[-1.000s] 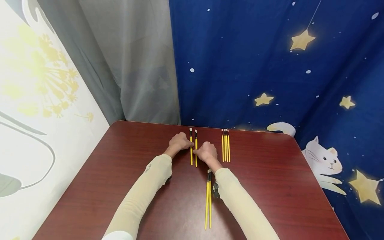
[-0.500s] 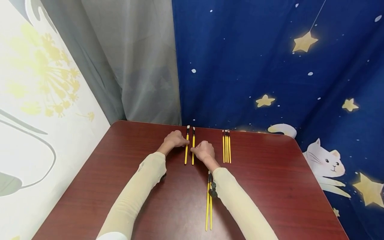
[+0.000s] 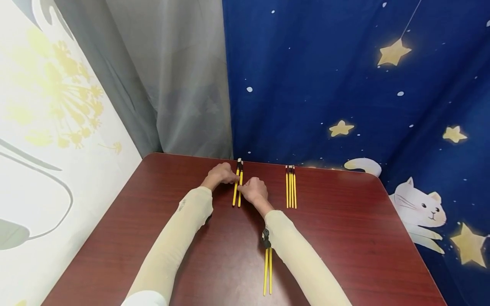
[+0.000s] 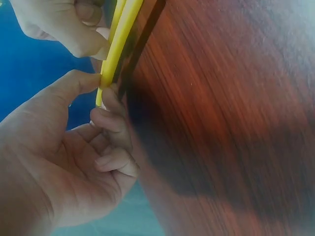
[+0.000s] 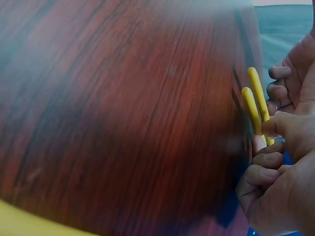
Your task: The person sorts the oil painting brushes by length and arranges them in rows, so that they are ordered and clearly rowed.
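Two paintbrushes with yellow handles lie side by side near the table's far edge, bristle ends away from me. My left hand point(image 3: 220, 173) pinches the left paintbrush point(image 3: 235, 193) between thumb and fingers. From the other side, my right hand point(image 3: 255, 190) pinches the right paintbrush point(image 3: 240, 196). The handles are close together, their bristle ends nearly meeting. Up close in the left wrist view, a yellow handle point(image 4: 121, 42) runs between the left thumb and forefinger, the other hand right above. In the right wrist view, two rounded handle ends point(image 5: 250, 98) stick out past the fingers.
Several more paintbrushes point(image 3: 291, 191) lie in a neat row to the right. Two others point(image 3: 265, 272) lie nearer the front, their upper parts hidden under my right forearm. The dark red table point(image 3: 344, 229) backs onto a blue starry curtain point(image 3: 291, 85) and a grey curtain point(image 3: 191, 85).
Both hands and their two paintbrushes have shifted left, and the gap between the brushes has narrowed. My right forearm now covers more of the front pair.
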`<state>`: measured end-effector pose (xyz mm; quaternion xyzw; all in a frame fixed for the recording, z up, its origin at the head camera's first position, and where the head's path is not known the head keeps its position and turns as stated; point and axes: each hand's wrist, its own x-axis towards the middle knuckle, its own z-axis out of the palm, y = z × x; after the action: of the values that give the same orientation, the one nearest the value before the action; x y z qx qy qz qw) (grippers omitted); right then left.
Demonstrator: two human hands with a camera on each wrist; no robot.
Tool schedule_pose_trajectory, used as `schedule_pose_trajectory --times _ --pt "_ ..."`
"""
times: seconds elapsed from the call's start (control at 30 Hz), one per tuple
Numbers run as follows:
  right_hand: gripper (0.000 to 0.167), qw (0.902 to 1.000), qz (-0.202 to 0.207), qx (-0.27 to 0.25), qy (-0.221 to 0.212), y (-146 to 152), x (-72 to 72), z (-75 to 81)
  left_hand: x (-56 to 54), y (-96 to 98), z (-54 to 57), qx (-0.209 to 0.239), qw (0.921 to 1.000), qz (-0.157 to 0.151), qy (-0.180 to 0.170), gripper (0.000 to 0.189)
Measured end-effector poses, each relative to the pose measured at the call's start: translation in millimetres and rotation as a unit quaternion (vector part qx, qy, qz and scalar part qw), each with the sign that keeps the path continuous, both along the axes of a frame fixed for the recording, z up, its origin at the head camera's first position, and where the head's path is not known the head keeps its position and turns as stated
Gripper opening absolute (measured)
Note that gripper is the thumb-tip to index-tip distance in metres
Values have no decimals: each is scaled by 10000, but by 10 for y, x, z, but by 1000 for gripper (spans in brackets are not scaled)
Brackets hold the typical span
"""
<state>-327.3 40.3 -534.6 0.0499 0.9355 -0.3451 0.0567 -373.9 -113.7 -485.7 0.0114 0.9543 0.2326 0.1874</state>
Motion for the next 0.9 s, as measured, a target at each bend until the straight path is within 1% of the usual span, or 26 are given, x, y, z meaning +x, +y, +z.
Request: schedule_pose_trajectory --times 0.13,0.23,0.3,0.43,0.57,0.67,0.77,0.9 --pt "36 9998 -161 90 31 -38 -6 10 -12 -18 22 -67 9999 -74 -37 32" --pt "38 9995 -256 154 97 -63 0 15 -26 -30 8 -117 9998 -172 -74 32" --pt "40 9994 -261 179 139 -81 8 16 -31 -37 -9 -122 9997 -184 -69 32" --pt "41 9993 -260 145 211 -107 18 21 -35 -42 -42 -109 9999 -88 68 33" --pt "41 9992 -287 173 196 -119 13 21 -22 -38 -63 -144 9996 -6 222 35" --pt "41 9992 -287 201 176 -124 3 18 -11 -38 -76 -216 9994 49 262 35" --pt "41 9994 -262 199 145 -124 -3 19 12 -37 -67 -248 9992 99 286 33" --pt "42 9994 -190 259 116 -126 -1 24 22 -43 -68 -181 9992 142 326 31"
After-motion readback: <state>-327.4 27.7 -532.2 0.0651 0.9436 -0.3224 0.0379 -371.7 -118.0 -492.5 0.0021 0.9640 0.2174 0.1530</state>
